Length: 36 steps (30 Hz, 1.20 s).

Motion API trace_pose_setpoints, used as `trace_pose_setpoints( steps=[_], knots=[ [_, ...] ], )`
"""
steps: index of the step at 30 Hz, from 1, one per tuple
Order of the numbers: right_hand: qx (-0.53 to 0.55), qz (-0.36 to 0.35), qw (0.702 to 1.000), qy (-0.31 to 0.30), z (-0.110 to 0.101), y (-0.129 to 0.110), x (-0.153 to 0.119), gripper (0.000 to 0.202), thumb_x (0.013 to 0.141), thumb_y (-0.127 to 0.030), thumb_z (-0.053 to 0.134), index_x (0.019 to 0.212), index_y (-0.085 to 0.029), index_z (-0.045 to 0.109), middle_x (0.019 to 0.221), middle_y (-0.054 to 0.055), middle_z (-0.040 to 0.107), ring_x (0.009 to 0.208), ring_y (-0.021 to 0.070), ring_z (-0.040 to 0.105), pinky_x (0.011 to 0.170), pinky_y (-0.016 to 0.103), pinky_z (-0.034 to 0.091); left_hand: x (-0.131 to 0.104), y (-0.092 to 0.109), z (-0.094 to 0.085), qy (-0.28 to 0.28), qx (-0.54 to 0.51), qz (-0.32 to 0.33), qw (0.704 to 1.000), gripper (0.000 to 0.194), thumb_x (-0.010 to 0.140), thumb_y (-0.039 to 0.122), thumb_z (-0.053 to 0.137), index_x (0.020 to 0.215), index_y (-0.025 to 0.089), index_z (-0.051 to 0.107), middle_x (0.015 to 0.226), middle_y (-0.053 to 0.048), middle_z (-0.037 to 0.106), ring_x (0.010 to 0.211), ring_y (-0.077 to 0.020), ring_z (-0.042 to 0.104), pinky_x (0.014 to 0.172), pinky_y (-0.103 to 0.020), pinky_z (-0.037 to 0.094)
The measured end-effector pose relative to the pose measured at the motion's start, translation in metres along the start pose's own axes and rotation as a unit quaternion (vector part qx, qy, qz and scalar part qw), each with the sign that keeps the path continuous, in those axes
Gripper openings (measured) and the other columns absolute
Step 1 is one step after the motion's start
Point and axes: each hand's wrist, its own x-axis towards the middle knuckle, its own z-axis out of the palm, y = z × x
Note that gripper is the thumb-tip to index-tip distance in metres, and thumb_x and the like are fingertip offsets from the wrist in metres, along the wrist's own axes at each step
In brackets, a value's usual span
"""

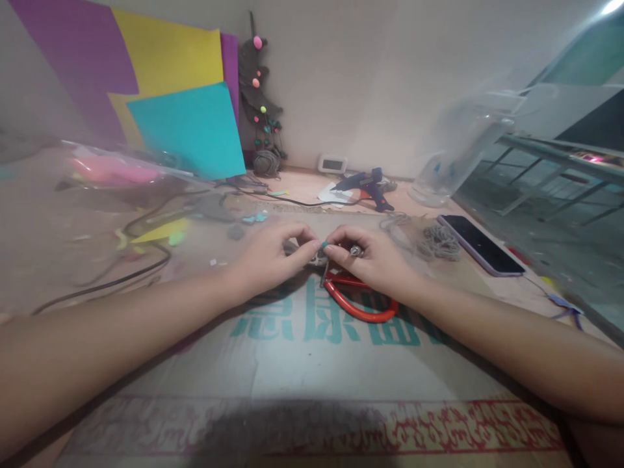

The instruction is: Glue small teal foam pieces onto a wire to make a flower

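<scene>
Both my hands meet at the middle of the work surface, fingertips nearly touching. Between the thumb and fingers of my right hand (363, 257) is a small teal piece (324, 245), too small to name. My left hand (280, 257) is pinched close against the same piece, and its fingertips also seem to be on it. Just under my hands lie red-handled scissors (363, 315), their blades partly hidden by my fingers. A ring (356, 250) shows on my right hand.
Cardboard (302, 370) with printed characters covers the table. Behind stand a glue gun (363, 185), a small white display (333, 163) and a clear jug (439, 169). A phone (480, 246) and grey cord (440, 242) lie right. A black cable (107, 283) runs left, near coloured sheets (190, 133).
</scene>
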Motion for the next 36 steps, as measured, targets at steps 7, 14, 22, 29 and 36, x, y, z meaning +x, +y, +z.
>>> trace_pose_setpoints(
  steps=[7, 14, 22, 29, 36],
  knots=[
    [0.022, -0.006, 1.0, -0.013, -0.0019, -0.0022, -0.0006, 0.021, 0.092, -0.033, 0.055, 0.083, -0.017, 0.066, 0.075, 0.002, 0.069, 0.07, 0.0145, 0.062, 0.065, 0.025, 0.046, 0.0015, 0.0025, -0.0006, 0.009, 0.012, 0.015, 1.0, 0.022, 0.091, 0.033, 0.055, 0.078, 0.018, 0.065, 0.078, 0.0, 0.07, 0.077, -0.0165, 0.063, 0.071, -0.028, 0.042],
    [0.013, 0.01, 1.0, -0.012, 0.0006, -0.0004, -0.0002, 0.017, 0.086, -0.032, 0.061, 0.086, -0.016, 0.068, 0.076, 0.002, 0.069, 0.069, 0.0147, 0.061, 0.063, 0.025, 0.046, 0.0012, 0.0002, -0.0006, 0.014, 0.025, 0.015, 0.999, 0.024, 0.091, 0.035, 0.055, 0.078, 0.018, 0.066, 0.081, -0.001, 0.071, 0.079, -0.0175, 0.064, 0.072, -0.028, 0.043],
    [0.03, 0.031, 0.999, -0.007, 0.0003, 0.0, 0.0001, 0.018, 0.087, -0.033, 0.058, 0.084, -0.017, 0.065, 0.07, 0.0, 0.064, 0.061, 0.0123, 0.056, 0.057, 0.024, 0.045, 0.0011, 0.0001, -0.0016, -0.014, 0.005, 0.021, 1.0, 0.038, 0.098, 0.039, 0.043, 0.077, 0.017, 0.065, 0.077, -0.001, 0.067, 0.077, -0.017, 0.061, 0.071, -0.028, 0.043],
    [0.11, 0.075, 0.991, -0.012, 0.0012, 0.0011, -0.0007, 0.017, 0.087, -0.035, 0.06, 0.086, -0.018, 0.063, 0.071, -0.001, 0.064, 0.059, 0.0121, 0.059, 0.054, 0.023, 0.046, -0.001, -0.0055, 0.0046, 0.002, 0.016, 0.011, 1.0, 0.02, 0.088, 0.039, 0.061, 0.087, 0.02, 0.069, 0.088, 0.0, 0.073, 0.084, -0.018, 0.065, 0.077, -0.028, 0.044],
    [0.052, 0.031, 0.998, 0.001, -0.0009, 0.0015, 0.0006, 0.023, 0.089, -0.037, 0.057, 0.083, -0.017, 0.067, 0.075, 0.001, 0.067, 0.068, 0.0136, 0.058, 0.062, 0.025, 0.046, 0.0002, -0.0061, 0.0035, 0.009, 0.021, 0.01, 1.0, 0.018, 0.088, 0.036, 0.06, 0.083, 0.019, 0.066, 0.085, 0.0, 0.071, 0.082, -0.0173, 0.064, 0.074, -0.028, 0.044]
  ],
)
